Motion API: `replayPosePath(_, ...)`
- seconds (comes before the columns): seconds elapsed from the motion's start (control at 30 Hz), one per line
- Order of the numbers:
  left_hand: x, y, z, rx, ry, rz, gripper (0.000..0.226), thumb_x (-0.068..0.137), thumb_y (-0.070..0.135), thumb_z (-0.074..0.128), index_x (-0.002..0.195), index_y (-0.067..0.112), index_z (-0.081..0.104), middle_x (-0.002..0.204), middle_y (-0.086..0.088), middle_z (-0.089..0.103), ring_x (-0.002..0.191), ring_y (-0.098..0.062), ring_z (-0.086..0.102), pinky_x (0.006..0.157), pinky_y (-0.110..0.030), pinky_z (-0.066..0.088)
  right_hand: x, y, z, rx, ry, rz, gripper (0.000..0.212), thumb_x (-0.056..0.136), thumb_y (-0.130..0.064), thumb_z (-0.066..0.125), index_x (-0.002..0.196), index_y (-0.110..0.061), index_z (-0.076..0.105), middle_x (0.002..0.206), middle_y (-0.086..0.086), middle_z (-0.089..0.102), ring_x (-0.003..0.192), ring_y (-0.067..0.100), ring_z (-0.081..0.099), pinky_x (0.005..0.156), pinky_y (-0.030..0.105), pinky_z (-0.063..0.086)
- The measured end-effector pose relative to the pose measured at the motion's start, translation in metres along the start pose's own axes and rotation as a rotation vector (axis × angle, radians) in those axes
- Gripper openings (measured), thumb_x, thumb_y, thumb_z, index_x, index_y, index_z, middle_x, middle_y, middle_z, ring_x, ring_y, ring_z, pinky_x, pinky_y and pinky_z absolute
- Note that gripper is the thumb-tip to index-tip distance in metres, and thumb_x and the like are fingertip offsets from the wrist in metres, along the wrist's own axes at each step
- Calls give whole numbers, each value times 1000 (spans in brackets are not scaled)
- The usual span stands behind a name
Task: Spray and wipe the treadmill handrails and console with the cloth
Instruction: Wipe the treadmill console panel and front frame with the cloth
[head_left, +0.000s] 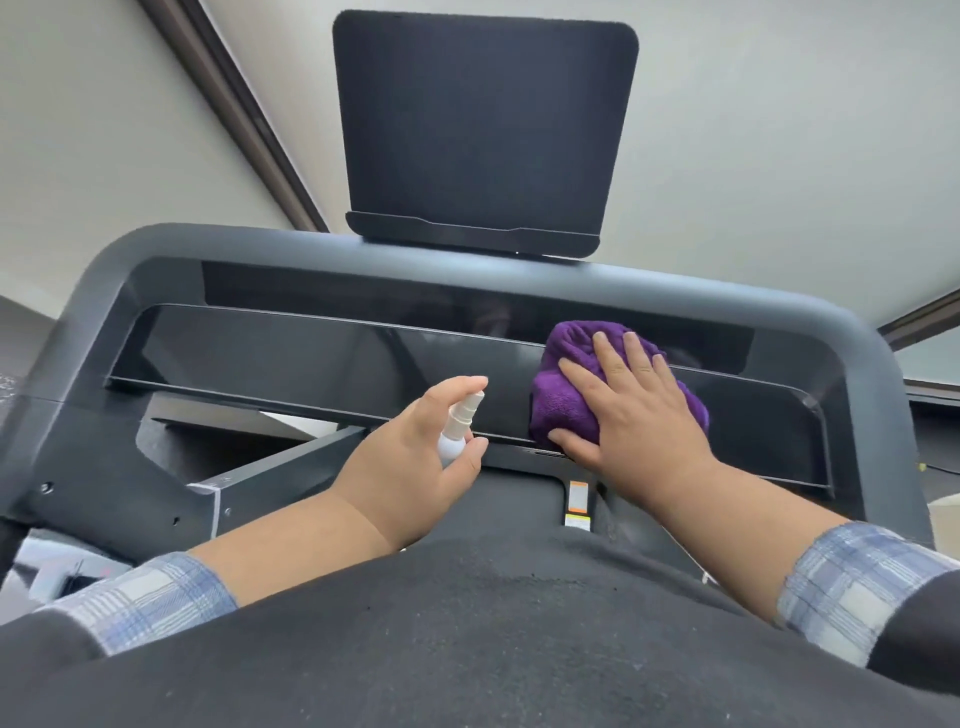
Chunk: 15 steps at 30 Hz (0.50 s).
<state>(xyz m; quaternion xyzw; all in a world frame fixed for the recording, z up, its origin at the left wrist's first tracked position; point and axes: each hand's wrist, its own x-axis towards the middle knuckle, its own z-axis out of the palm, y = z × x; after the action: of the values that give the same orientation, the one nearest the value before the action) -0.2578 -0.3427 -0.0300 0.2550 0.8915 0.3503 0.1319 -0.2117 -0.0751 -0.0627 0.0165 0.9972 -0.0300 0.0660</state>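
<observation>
Now our right hand (636, 410) presses flat, fingers straight, on the fluffy purple cloth (571, 400) over the glossy console panel (311, 358); our left hand (415, 462) has its grip curled around a small white spray bottle (457, 431).

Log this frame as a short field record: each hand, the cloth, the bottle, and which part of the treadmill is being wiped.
left hand: holds the spray bottle, index finger on its nozzle top
spray bottle: small, white, upright, beside the console panel
right hand: fingers straight, pressing flat on the cloth
cloth: purple, bunched, against the glossy console panel
console panel: dark, cloth right of centre
screen: dark, above the console, untouched
handrails: not being wiped in this frame
</observation>
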Motion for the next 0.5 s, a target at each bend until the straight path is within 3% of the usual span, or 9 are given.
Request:
replayPosePath(0.13, -6, -13, -9, 17, 44, -26, 62, 92, 35, 65, 134, 62, 28, 94, 27, 58, 81, -2, 58, 71, -14, 42, -5, 0, -3, -23, -43, 60, 90, 81, -89, 22, 155, -37, 25, 165, 13, 20, 152, 40, 9, 122, 58, 14)
replayPosePath(0.3, -16, -30, -17, -12, 65, -86, 59, 93, 38, 63, 135, 61, 30, 99, 26, 58, 82, -7, 59, 73, -22, 45, 27, -51, -4, -36, -40, 23, 96, 80, -89, 19, 158, -32, 20, 166, 16, 13, 151, 45, 5, 121, 60, 10)
replayPosePath(0.5, -26, -39, -19, -41, 88, -115, 55, 88, 49, 53, 137, 58, 29, 103, 35, 54, 89, 6, 57, 76, -10, 39, 71, -116, -1, -23, -36, -91, 97, 81, -87, 22, 159, -30, 13, 167, 16, 3, 151, 46, -5, 120, 61, 1)
